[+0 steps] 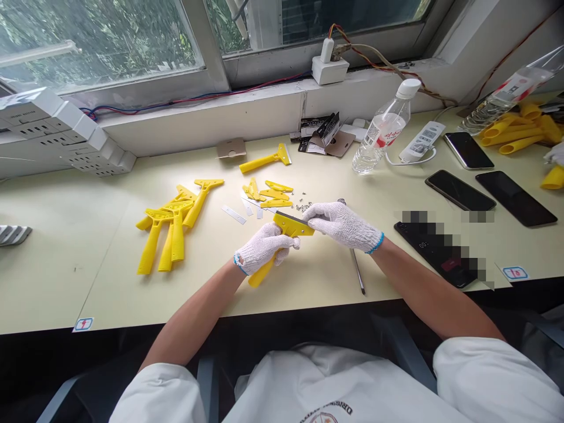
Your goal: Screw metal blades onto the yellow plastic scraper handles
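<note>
My left hand [267,249], in a white knit glove, is wrapped round the handle of a yellow scraper [293,225] whose head is raised with a dark edge along its top. My gloved right hand [339,223] pinches the right end of that head; whether a small part is also between the fingertips is hidden. Just beyond lie loose yellow clamp plates [275,194], flat metal blades [233,214] and small screws [304,207]. A screwdriver [358,273] rests on the table, partly beneath my right hand.
Several yellow scraper handles [170,223] are piled at left. Behind the plates lies a scraper with a blade [264,160]. A water bottle [381,129], a power strip [422,141] and phones [460,190] stand or lie at right. Part of another person's gloved hand [556,154] shows at the right edge.
</note>
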Demonstrator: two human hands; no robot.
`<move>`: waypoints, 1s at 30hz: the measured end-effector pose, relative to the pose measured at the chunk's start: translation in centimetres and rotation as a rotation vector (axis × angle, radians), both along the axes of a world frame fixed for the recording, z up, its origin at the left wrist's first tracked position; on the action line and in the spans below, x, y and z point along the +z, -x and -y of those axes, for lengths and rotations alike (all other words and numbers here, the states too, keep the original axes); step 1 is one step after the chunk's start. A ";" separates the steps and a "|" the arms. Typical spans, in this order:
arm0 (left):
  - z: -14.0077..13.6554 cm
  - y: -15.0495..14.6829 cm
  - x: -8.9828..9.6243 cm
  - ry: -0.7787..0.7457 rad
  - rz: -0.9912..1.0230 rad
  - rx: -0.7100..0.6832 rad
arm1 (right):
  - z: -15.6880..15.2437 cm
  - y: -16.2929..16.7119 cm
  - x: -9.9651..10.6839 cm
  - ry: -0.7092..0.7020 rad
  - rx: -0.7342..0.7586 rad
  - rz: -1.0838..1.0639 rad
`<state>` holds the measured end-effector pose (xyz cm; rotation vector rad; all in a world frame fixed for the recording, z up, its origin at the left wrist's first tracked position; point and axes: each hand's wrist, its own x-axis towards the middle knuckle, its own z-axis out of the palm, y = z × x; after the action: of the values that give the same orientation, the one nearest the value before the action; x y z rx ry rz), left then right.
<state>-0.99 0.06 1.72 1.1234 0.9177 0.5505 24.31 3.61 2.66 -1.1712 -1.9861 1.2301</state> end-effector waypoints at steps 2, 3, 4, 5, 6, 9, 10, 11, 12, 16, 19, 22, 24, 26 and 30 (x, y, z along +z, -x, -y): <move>0.0 0.0 0.0 0.006 -0.008 -0.003 | -0.1 -0.1 0.0 0.010 0.017 -0.005; 0.0 0.1 -0.1 0.009 -0.010 -0.004 | -0.2 -0.1 0.0 0.015 0.033 -0.007; 0.0 0.1 -0.1 0.013 -0.010 -0.006 | -0.2 -0.2 -0.1 0.021 0.053 -0.008; 0.0 0.1 -0.2 0.017 -0.006 -0.009 | -0.3 -0.2 -0.1 0.029 0.070 -0.007; 0.0 0.1 -0.2 0.019 -0.001 -0.012 | -0.3 -0.3 -0.2 0.040 0.079 -0.005; -0.1 0.2 -0.2 0.012 0.007 -0.016 | -0.3 -0.2 -0.5 0.083 0.050 0.004; -0.1 0.3 -0.1 0.011 0.008 -0.015 | -0.3 -0.2 -0.7 0.096 0.036 0.005; -0.1 0.3 0.0 0.013 0.011 -0.013 | -0.3 -0.2 -0.8 0.102 0.029 0.003; -0.1 0.3 0.1 0.017 0.015 -0.012 | -0.2 -0.1 -0.9 0.103 0.028 0.001; 0.1 0.1 0.7 0.026 0.047 -0.010 | -0.1 -0.1 -1.0 0.091 0.032 -0.005; 0.2 0.1 0.9 0.016 0.065 -0.005 | 0.0 -0.2 -0.8 0.083 0.026 -0.016; 0.2 0.2 0.7 0.013 0.056 -0.001 | 0.1 -0.1 -0.4 0.062 0.042 -0.032; 0.2 0.3 0.6 0.017 0.049 0.000 | 0.1 -0.1 -0.2 0.059 0.049 -0.023; 0.2 0.3 0.6 0.029 0.053 0.005 | 0.0 -0.3 0.0 0.058 0.027 0.004; -0.1 0.2 0.6 0.058 0.053 0.030 | -1.3 -1.6 -0.2 -0.137 -0.252 0.195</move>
<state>-1.24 0.15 2.27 1.0400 0.9003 0.5724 25.92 4.94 2.46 -1.4656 -1.9499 0.8693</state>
